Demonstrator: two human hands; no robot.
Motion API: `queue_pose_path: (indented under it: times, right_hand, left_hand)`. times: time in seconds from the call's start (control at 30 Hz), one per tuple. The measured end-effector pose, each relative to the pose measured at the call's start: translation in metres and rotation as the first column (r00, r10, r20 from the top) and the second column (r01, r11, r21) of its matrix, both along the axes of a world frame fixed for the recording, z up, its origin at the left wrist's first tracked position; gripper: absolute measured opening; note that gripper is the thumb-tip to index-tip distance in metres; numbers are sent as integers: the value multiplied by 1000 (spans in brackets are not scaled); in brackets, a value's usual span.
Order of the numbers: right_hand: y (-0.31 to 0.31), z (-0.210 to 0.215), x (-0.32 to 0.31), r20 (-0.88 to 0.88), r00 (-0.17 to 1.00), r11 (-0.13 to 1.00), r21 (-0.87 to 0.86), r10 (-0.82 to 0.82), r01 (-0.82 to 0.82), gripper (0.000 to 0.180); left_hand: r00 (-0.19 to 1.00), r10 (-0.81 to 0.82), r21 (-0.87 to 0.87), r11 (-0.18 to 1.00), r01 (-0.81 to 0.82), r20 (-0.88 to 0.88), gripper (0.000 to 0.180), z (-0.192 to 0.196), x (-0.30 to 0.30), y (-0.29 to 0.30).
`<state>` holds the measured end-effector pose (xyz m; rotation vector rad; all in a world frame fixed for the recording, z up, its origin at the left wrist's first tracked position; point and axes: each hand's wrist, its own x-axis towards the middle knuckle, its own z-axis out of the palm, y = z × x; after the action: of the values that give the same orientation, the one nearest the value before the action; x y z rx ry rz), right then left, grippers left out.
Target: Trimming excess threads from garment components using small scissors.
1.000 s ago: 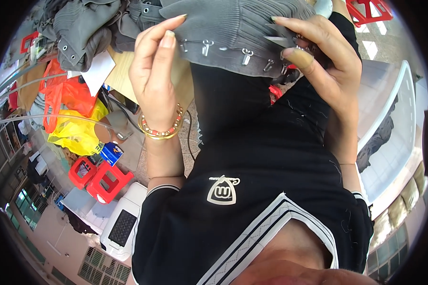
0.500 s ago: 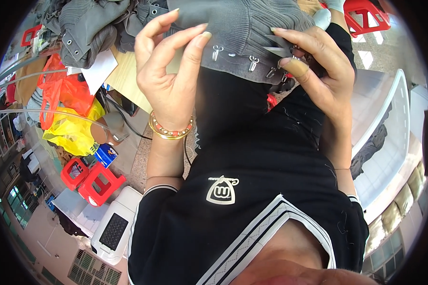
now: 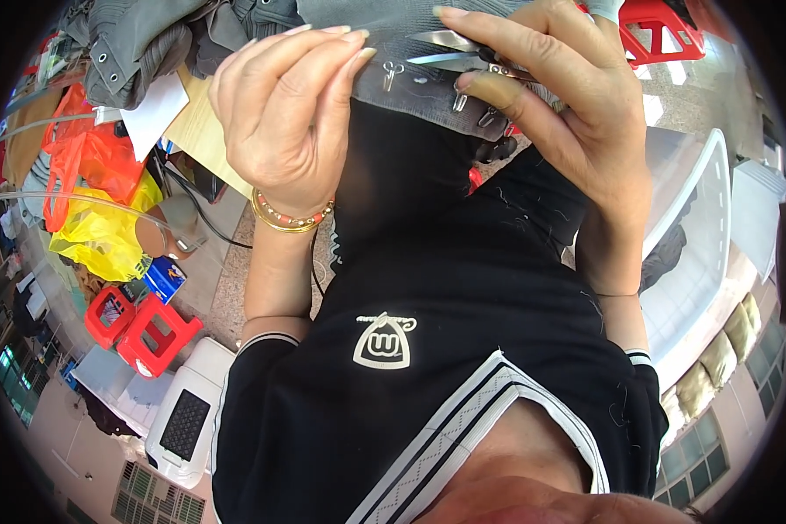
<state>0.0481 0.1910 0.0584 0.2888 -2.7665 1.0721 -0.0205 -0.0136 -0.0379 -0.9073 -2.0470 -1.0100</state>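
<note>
Near fabric edge (image 3: 410, 106), parted snips (image 3: 461, 61), gap to left hand (image 3: 279, 122)

Scissors (image 3: 445, 61) sit over the garment (image 3: 424, 105), 2 stools (image 3: 134, 336) left, a tub (image 3: 706, 253) right.

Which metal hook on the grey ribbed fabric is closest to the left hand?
The leftmost metal hook, just right of the left hand on the grey ribbed fabric; the other hooks sit farther right, toward the right hand.

Narrow gap beside blades (image 3: 450, 62) (probably snips)
</note>
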Motion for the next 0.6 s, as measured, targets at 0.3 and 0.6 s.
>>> queue_pose_path:
  times: [0.3, 0.6]
  right_hand:
    - [-2, 6, -6, 38, 999, 990, 134, 32, -37, 41]
    - [-1, 11, -12, 21, 995, 966, 238, 95, -97, 38]
  left_hand:
    - [965, -147, 282, 956, 82, 218, 6, -3, 5, -2]
    - [904, -283, 417, 899, 133, 322, 4, 5, 11, -2]
